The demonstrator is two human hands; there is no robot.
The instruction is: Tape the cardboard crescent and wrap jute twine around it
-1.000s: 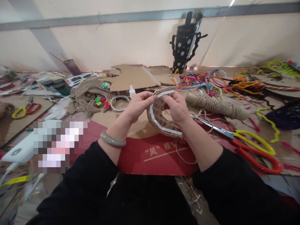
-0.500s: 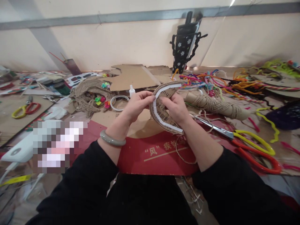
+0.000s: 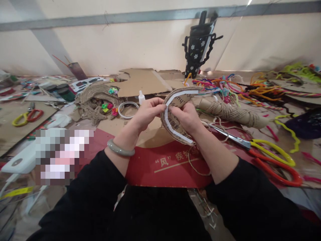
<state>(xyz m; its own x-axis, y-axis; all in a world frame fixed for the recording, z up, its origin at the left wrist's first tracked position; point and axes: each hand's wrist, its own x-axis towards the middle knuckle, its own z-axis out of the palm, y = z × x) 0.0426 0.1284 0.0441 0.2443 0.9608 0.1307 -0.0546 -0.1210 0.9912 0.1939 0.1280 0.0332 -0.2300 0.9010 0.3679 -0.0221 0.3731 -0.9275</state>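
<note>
Cardboard crescent [image 3: 175, 117], edged with white tape strip [image 3: 178, 96], pinched at centre frame between left hand [image 3: 147, 112] and right hand [image 3: 188, 117]. Taping step, apparently; next calls for pressing along the curve. Scissors [image 3: 253, 145] at three o'clock.

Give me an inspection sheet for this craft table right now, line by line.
Surface: red printed cardboard sheet over the table.
Job's things: curved cardboard piece with white tape along its edge, held upright; twine trails below it.
Clutter: scissors, pipe cleaners, twine-wrapped tube, glue bottle, tape ring, jute coils.
Grips: left hand pinches the piece's edge; right hand holds it.
Cables: nothing seen.
Surroundings: pale wall, black flowered holder.
</note>
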